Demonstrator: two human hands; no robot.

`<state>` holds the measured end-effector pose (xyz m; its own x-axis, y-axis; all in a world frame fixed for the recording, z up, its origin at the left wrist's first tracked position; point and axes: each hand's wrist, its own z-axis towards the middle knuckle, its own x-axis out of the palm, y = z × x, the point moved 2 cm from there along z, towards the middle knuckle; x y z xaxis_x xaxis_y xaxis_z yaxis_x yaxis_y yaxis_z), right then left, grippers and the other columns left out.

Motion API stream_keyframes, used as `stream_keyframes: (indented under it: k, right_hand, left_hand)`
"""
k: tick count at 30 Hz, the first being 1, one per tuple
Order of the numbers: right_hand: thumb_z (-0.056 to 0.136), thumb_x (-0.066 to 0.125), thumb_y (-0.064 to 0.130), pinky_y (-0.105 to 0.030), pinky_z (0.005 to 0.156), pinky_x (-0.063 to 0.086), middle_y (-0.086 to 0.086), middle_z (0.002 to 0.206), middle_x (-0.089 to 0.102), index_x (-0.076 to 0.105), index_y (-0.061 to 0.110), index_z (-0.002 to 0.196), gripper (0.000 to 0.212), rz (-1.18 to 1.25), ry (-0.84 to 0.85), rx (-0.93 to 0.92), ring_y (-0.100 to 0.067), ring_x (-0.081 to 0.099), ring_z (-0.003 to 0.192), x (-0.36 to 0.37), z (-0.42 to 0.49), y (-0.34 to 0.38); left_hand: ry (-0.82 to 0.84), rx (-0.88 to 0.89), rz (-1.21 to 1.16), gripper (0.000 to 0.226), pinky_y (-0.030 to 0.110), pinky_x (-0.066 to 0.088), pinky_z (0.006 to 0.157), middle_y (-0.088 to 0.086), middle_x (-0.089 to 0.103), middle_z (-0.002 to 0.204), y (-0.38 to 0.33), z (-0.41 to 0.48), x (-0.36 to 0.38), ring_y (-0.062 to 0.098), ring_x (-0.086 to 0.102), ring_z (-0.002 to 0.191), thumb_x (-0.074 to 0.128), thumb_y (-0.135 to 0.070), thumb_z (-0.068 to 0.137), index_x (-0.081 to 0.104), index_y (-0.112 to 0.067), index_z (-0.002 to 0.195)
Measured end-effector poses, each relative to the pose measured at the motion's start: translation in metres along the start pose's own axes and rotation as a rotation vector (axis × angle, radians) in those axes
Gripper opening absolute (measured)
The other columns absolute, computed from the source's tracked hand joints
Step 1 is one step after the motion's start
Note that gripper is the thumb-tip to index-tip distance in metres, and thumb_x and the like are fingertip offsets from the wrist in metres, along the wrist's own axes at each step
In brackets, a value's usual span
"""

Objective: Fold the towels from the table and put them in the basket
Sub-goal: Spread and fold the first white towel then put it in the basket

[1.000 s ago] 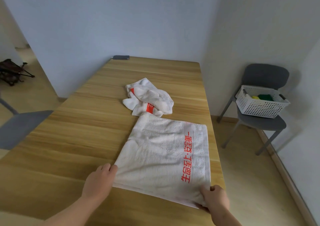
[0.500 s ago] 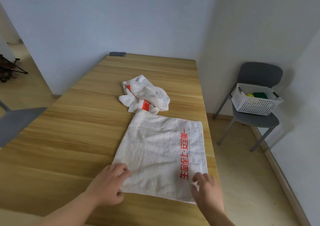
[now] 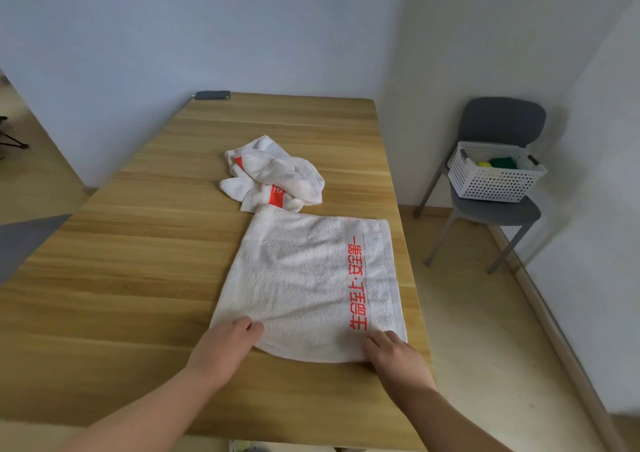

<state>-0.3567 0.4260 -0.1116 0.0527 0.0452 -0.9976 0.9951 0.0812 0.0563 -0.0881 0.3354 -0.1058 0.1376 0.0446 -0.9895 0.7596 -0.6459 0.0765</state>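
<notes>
Your left hand [image 3: 225, 347] and right hand [image 3: 394, 358] are lying on the near corners of the white red-lettered terry towel [image 3: 301, 278] spread on the wooden table [image 3: 138, 278]; pinching or pressing, I cannot tell. It is looking soft and limp, so be gripping both corners.

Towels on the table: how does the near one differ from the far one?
The near towel lies spread flat; the far towel is bunched in a heap. The left hand and right hand touch the near towel's near edge; the far towel is untouched. Both are white with red print, on the table.
</notes>
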Motion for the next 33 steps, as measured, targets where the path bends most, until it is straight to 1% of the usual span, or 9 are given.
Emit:
stream_keyframes:
  k: [4,7,9,14,17,20,24,30,33]
  right_hand:
    - [0.02,0.084,-0.002,-0.021,0.035,0.026,0.004,0.059,0.057,0.065,0.018,0.063,0.052,-0.033,-0.031,0.11,-0.014,0.055,0.048,-0.007,0.003,0.004]
    - [0.082,0.053,-0.001,-0.029,0.063,0.036,-0.004,0.101,0.06,0.054,0.014,0.112,0.033,0.065,-0.002,0.176,-0.022,0.057,0.094,-0.014,0.007,0.0]
    - [0.093,0.035,0.005,-0.029,0.076,0.037,-0.003,0.112,0.056,0.045,0.015,0.118,0.029,0.162,0.03,0.211,-0.023,0.051,0.103,-0.016,0.009,-0.005]
    - [0.087,0.045,0.036,-0.03,0.081,0.038,0.002,0.11,0.058,0.045,0.019,0.109,0.027,0.2,0.103,0.102,-0.021,0.053,0.101,-0.033,0.008,-0.011]
    - [0.084,0.052,0.035,-0.027,0.071,0.035,0.004,0.113,0.058,0.046,0.021,0.113,0.033,0.182,0.151,0.04,-0.021,0.055,0.103,-0.042,0.013,-0.018]
    - [0.085,0.05,0.02,-0.026,0.065,0.032,0.003,0.11,0.059,0.052,0.02,0.111,0.026,0.248,0.074,0.124,-0.023,0.056,0.1,-0.055,0.03,-0.03]
    - [0.084,0.052,0.012,-0.031,0.064,0.042,-0.002,0.081,0.059,0.056,0.018,0.084,0.007,0.509,-0.036,0.387,-0.025,0.056,0.08,-0.076,0.06,-0.049]
    - [0.087,0.057,0.016,-0.042,0.083,0.05,-0.013,0.09,0.065,0.061,0.006,0.092,0.012,1.082,-0.254,0.727,-0.029,0.058,0.086,-0.091,0.106,-0.061]
    - [0.09,0.055,0.017,-0.035,0.071,0.047,-0.005,0.08,0.059,0.06,0.012,0.083,0.01,1.128,-0.273,0.741,-0.021,0.052,0.08,-0.089,0.133,-0.061]
  left_hand:
    - [-0.038,-0.126,-0.074,0.028,0.018,0.012,0.043,-0.011,0.028,0.062,-0.007,0.006,-0.015,0.008,0.038,0.057,0.059,-0.002,0.077,0.056,-0.019,0.099]
    - [0.047,-0.191,-0.165,0.037,0.019,0.024,0.048,-0.007,0.042,0.078,-0.011,0.009,-0.023,0.009,0.041,0.068,0.034,-0.004,0.092,0.042,-0.019,0.124]
    - [0.048,-0.215,-0.218,0.035,0.019,0.031,0.053,-0.006,0.052,0.092,-0.011,0.011,-0.029,0.01,0.049,0.073,0.031,-0.01,0.095,0.041,-0.019,0.128]
    - [0.199,-0.13,-0.298,0.034,0.02,0.043,0.069,-0.017,0.055,0.113,-0.005,0.009,-0.041,0.005,0.053,0.079,0.046,-0.045,0.09,0.043,-0.03,0.121]
    - [0.282,-0.209,-0.51,0.028,0.02,0.043,0.069,-0.017,0.055,0.1,0.006,0.016,-0.047,0.004,0.055,0.085,0.06,-0.049,0.084,0.05,-0.033,0.105]
    - [0.164,-0.346,-0.766,0.016,0.02,0.041,0.065,-0.011,0.057,0.089,0.028,0.031,-0.059,0.009,0.056,0.08,0.071,-0.032,0.079,0.058,-0.026,0.088]
    - [-0.002,-0.471,-0.91,0.02,0.026,0.043,0.072,-0.003,0.062,0.1,0.062,0.051,-0.08,0.016,0.059,0.094,0.065,-0.008,0.079,0.061,-0.027,0.085]
    - [-0.242,-0.662,-1.224,0.016,0.035,0.046,0.075,0.006,0.064,0.096,0.089,0.087,-0.084,0.023,0.059,0.088,0.055,-0.006,0.09,0.061,-0.02,0.087]
    - [-0.245,-0.715,-1.175,0.012,0.04,0.048,0.084,0.007,0.063,0.102,0.102,0.11,-0.075,0.028,0.06,0.098,0.051,-0.012,0.094,0.06,-0.018,0.1]
